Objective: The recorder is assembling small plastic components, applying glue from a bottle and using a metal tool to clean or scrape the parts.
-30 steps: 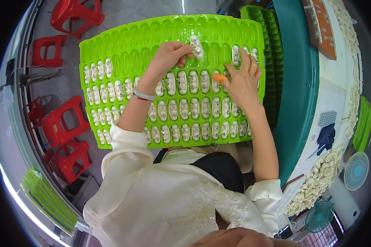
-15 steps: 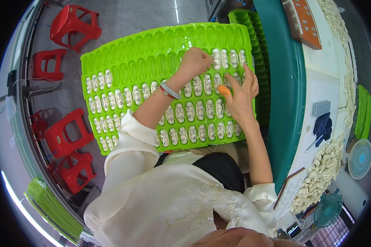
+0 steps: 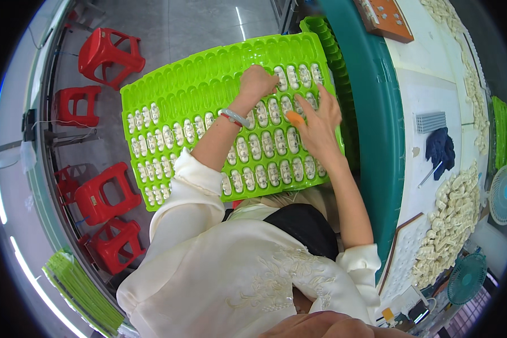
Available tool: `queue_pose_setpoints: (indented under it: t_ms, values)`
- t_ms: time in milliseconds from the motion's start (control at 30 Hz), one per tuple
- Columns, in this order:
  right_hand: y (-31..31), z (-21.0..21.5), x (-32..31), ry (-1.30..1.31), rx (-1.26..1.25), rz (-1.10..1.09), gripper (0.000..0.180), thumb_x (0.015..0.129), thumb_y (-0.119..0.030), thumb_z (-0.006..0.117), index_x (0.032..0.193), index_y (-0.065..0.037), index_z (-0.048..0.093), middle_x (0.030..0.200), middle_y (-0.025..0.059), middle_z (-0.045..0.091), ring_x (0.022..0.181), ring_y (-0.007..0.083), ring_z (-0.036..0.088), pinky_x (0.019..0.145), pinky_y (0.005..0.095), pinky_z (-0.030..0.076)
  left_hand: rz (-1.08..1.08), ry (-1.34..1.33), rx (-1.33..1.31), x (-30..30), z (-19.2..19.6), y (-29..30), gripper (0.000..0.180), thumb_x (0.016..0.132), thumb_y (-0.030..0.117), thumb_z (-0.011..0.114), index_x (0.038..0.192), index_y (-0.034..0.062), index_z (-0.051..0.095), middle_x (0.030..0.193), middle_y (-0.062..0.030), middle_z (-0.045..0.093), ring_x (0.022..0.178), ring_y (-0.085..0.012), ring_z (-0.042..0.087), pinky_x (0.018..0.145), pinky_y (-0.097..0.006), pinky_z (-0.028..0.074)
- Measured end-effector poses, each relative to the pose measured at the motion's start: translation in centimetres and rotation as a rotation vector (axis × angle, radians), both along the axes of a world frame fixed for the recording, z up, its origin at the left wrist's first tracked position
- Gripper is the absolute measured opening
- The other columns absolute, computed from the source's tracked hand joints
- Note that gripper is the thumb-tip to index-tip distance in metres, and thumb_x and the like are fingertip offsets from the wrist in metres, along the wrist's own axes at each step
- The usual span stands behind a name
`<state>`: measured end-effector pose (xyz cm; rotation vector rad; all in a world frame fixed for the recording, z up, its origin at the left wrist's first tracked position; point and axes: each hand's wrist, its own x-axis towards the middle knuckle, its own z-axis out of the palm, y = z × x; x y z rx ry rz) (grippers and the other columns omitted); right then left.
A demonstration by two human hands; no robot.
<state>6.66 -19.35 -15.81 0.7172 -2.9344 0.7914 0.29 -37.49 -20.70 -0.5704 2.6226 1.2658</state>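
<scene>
A bright green moulded tray (image 3: 194, 70) with rows of oval slots lies tilted in front of me. Small whitish oval pieces (image 3: 267, 143) with dark or shiny spots fill many slots in the nearer rows. My left hand (image 3: 257, 82) is closed at the far row, its fingertips at the left side of a whitish piece; what they pinch, if anything, is hidden. My right hand (image 3: 321, 121) spreads its fingers over the tray's right end, an orange cover (image 3: 295, 119) on its thumb. Its fingertips are close to pieces in the two far filled rows.
Red stools (image 3: 110, 53) stand on the grey floor at left. More green trays (image 3: 335, 59) are stacked behind the tray's right end. A teal-edged white table (image 3: 403, 73) runs along the right, bearing a brown board (image 3: 386, 17), dark blue cloth (image 3: 439, 149) and heaped cream pieces (image 3: 453, 217).
The whole view has shifted and turned slightly, so the tray and table sit further left at the top. Both hands keep nearly the same places over the tray.
</scene>
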Motion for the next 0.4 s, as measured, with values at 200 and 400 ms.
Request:
queue_pose_setpoints:
  t_ms: [200, 400]
  values:
    - [-2.4, -4.2, -4.4, 0.039, 0.192, 0.048, 0.044, 0.079, -0.032, 0.061, 0.12, -0.018, 0.055, 0.14, 0.0166, 0.024, 0.128, 0.037, 0.021, 0.101, 0.0537, 0.016, -0.062, -0.127, 0.046, -0.4, -0.7, -0.8, 0.024, 0.067, 0.026, 0.063, 0.052, 0.0069, 0.065, 0.049, -0.0051, 0.06, 0.043, -0.0162, 0.057, 0.048, -0.028, 0.048]
    - [-2.7, -6.5, -6.2, 0.003, 0.377, 0.05, 0.051, 0.083, -0.042, 0.056, 0.127, -0.017, 0.049, 0.144, 0.0132, 0.018, 0.13, 0.037, 0.018, 0.101, 0.0571, 0.013, -0.359, -0.157, -0.118, -3.3, -4.1, -2.9, 0.036, 0.065, 0.048, 0.068, 0.067, 0.0119, 0.068, 0.066, -0.0113, 0.065, 0.058, -0.0194, 0.063, 0.057, -0.035, 0.05]
